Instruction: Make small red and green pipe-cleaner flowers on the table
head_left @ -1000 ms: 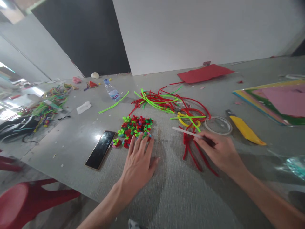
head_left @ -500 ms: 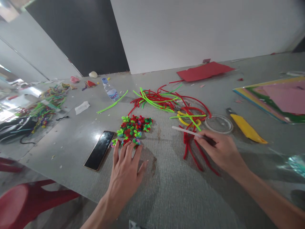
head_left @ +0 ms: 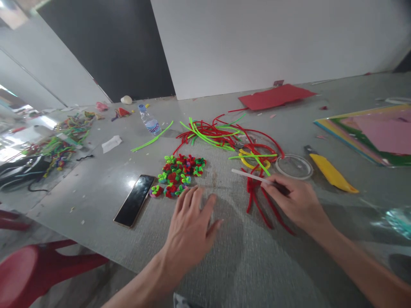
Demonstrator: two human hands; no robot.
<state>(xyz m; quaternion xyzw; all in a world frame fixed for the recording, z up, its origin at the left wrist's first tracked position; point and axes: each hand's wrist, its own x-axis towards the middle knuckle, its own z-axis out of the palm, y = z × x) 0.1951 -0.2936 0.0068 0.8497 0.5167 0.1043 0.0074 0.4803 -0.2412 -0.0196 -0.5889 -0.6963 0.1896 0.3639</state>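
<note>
My left hand (head_left: 191, 226) hovers low over the table, fingers spread and nothing in them. Its fingertips are just in front of a cluster of small red and green pipe-cleaner pieces (head_left: 172, 177), shaped like little strawberries. In my right hand (head_left: 297, 201) is a thin whitish stick with a dark end (head_left: 248, 174), pointing left. The fingers hide part of the dark end. Below the stick lie bent red pipe cleaners (head_left: 257, 201). Behind them are a yellow ring (head_left: 245, 160) and crossed green pipe cleaners (head_left: 239, 157).
A phone (head_left: 135, 201) lies left of the cluster. Farther back are loose red and green pipe cleaners (head_left: 208, 134) and a water bottle (head_left: 150, 121). To the right are a tape roll (head_left: 293, 167), a yellow cutter (head_left: 332, 172) and coloured sheets (head_left: 369, 132). A red stool (head_left: 19, 273) stands lower left.
My left hand has moved right and slightly back from the cluster, uncovering its front pieces. My right hand, with the stick, has hardly moved.
</note>
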